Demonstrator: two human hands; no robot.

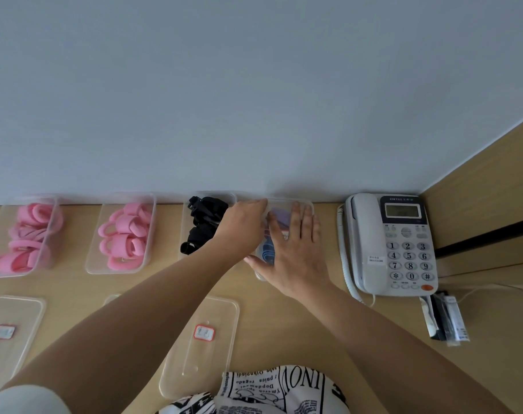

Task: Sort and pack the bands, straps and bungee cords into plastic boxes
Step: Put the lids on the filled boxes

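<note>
Four clear plastic boxes stand in a row against the wall. The two on the left hold pink bands. The third box holds black straps. On the fourth box, which has blue and purple bands inside, lies a clear lid. My right hand presses flat on that lid with straight fingers. At the lid's far left corner sits my left hand, fingers curled over its edge.
Three loose clear lids lie on the wooden table nearer to me, two with red-bordered labels. A grey desk phone stands right of the boxes, with dark packets in front of it. A wooden partition closes the right side.
</note>
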